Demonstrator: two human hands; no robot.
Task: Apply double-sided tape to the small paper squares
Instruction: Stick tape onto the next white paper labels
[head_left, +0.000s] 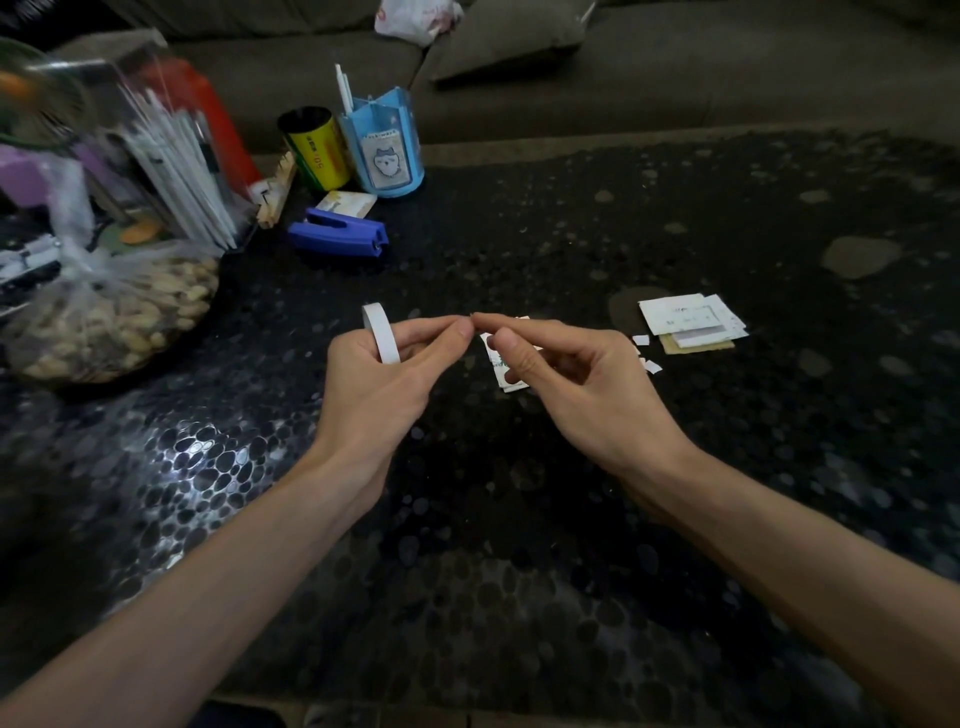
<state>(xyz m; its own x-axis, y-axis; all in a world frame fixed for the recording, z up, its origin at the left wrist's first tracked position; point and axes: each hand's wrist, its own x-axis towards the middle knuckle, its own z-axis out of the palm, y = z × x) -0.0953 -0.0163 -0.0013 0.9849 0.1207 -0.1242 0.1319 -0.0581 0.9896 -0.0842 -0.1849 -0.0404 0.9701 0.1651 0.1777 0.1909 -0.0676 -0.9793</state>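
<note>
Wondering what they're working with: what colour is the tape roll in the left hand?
White. The tape roll shows best in the head view.

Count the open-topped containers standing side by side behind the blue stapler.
2. A yellow can stands at the table's far edge, and a blue pen holder with a cat picture stands just right of it. The clutter at left may hide more.

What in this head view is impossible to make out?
Head view:
Whatever sits between the fingertips of the left hand and right hand: too small.
Printed paper: mostly hidden by the right hand.
Print on the paper stack: too small, blurred.
Tape roll: partly covered by the left hand's grip.
</note>
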